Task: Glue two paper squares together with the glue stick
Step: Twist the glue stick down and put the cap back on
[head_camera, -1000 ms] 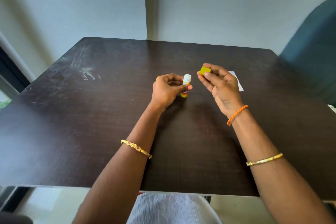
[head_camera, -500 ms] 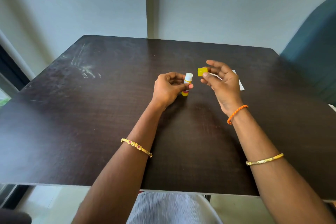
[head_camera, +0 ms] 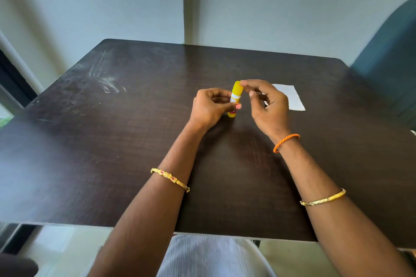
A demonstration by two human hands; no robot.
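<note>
A yellow and white glue stick (head_camera: 235, 99) stands nearly upright just above the dark table (head_camera: 112, 141), its yellow cap (head_camera: 237, 89) sitting on top. My left hand (head_camera: 209, 108) grips the stick's body between thumb and fingers. My right hand (head_camera: 266, 105) is right beside it, fingertips touching the cap. White paper (head_camera: 290, 96) lies flat on the table behind my right hand, partly hidden by it; I cannot tell whether it is one square or two.
A teal chair back (head_camera: 391, 69) rises at the table's right edge. A grey wall stands behind the far edge. My forearms with bangles cross the near half of the table. Pale smears mark the far left of the tabletop.
My right hand carried the yellow cap leftward from the air onto the top of the glue stick. The white tip is now covered. My left hand kept its hold on the stick.
</note>
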